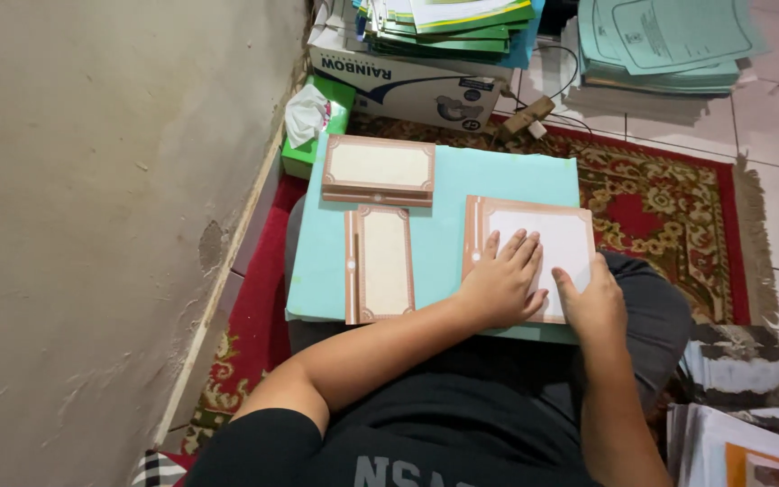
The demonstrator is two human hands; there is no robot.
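My left hand (501, 280) lies flat, fingers spread, on a white card with a brown ornamental border (559, 236). The card rests on a pale green board (489, 173) across my lap. My right hand (593, 302) presses the card's near right edge, fingers curled over it. A second bordered card (379, 263) lies upright to the left on the board. A stack of the same cards (378, 169) sits at the board's far left corner.
A wall (92, 225) runs along the left. A green tissue box (316, 122) stands by it. A cardboard box (407, 81) carries green folders; more pale green papers (660, 45) are piled far right. A red patterned rug (669, 216) covers the floor. Papers (741, 442) lie near right.
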